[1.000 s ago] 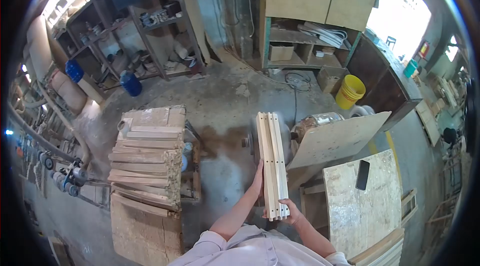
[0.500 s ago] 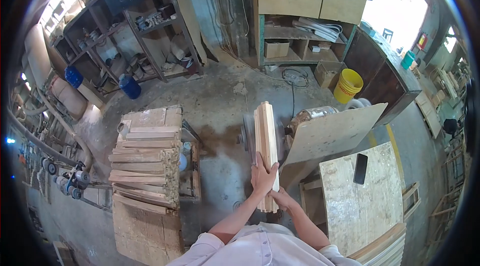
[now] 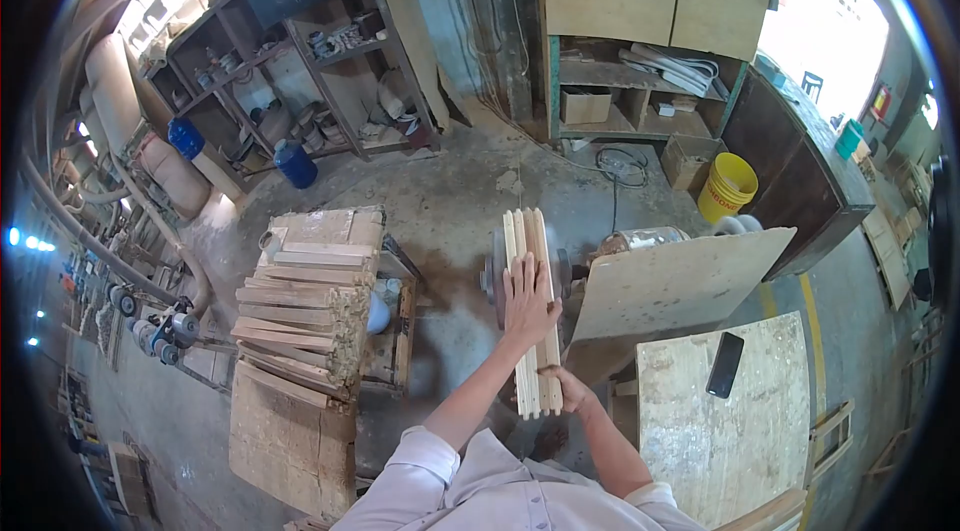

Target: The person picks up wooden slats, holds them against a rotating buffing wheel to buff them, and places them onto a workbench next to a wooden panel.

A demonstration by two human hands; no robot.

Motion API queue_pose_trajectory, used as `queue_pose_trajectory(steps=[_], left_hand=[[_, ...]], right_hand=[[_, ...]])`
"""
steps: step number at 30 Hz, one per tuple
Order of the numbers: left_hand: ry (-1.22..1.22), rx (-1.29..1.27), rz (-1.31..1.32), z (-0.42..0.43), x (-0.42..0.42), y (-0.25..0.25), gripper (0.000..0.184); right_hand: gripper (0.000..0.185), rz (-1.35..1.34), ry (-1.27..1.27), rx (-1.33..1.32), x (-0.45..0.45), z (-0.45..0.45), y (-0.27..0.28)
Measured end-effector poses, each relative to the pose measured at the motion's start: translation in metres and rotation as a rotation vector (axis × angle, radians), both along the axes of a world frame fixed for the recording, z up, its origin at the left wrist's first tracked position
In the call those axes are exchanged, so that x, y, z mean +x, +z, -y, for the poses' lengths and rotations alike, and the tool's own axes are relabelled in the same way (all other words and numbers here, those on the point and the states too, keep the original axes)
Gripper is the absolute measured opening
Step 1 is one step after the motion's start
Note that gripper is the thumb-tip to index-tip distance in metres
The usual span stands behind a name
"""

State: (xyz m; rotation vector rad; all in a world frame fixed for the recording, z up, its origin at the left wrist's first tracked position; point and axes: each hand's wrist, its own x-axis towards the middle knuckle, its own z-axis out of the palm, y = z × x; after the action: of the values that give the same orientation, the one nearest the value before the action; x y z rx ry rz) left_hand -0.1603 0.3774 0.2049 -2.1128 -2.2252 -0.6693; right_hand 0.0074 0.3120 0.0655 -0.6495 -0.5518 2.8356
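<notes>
A bundle of long pale wooden strips [image 3: 540,351] is held lengthwise in front of me, over a spinning wheel machine [image 3: 494,276]. My left hand [image 3: 526,301] lies across the top of the bundle near its middle, fingers pointing to the far end and thumb over the right edge. My right hand [image 3: 568,389] grips the near end from the right side, its fingers partly hidden by the wood. The underside of the bundle and its contact with the wheel are out of sight.
Many wooden strips [image 3: 300,316] lie stacked on a worn bench at left. A plywood panel [image 3: 680,281] leans right of the machine. Nearer, a table [image 3: 725,441] bears a black phone [image 3: 725,365]. A yellow bucket [image 3: 728,187] stands at the back right.
My left hand has gone from the bundle's left side onto its top, then farther along it. The bundle has been turned, and its grooved face shows again. The view has shifted slightly.
</notes>
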Motion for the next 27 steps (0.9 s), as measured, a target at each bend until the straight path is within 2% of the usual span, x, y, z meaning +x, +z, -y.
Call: queue_pose_trajectory(steps=[5,7,10,14,17,22,27], left_hand=[[0.021,-0.002,0.021,0.001,0.0,-0.015,0.082],[0.013,0.025,0.032,-0.006,-0.011,-0.019,0.082],[0.016,0.071,0.02,-0.034,-0.03,-0.018,0.081],[0.022,0.084,-0.024,-0.048,-0.037,-0.018,0.08],[0.011,0.054,-0.025,-0.037,-0.034,-0.019,0.08],[-0.002,0.023,-0.01,-0.016,-0.028,-0.024,0.08],[0.001,-0.002,-0.032,0.002,-0.027,-0.025,0.083]], right_hand=[[0.07,0.18,-0.057,0.149,0.013,0.026,-0.005],[0.071,0.343,-0.164,0.163,-0.001,0.02,0.034],[0.072,0.487,-0.011,0.318,-0.021,-0.012,0.095],[0.068,0.441,-0.098,0.321,-0.033,-0.024,0.062],[0.066,0.463,-0.113,0.307,-0.029,-0.012,0.064],[0.059,0.409,-0.138,0.27,-0.027,0.014,0.037],[0.059,0.375,-0.145,0.208,-0.027,0.036,0.029]])
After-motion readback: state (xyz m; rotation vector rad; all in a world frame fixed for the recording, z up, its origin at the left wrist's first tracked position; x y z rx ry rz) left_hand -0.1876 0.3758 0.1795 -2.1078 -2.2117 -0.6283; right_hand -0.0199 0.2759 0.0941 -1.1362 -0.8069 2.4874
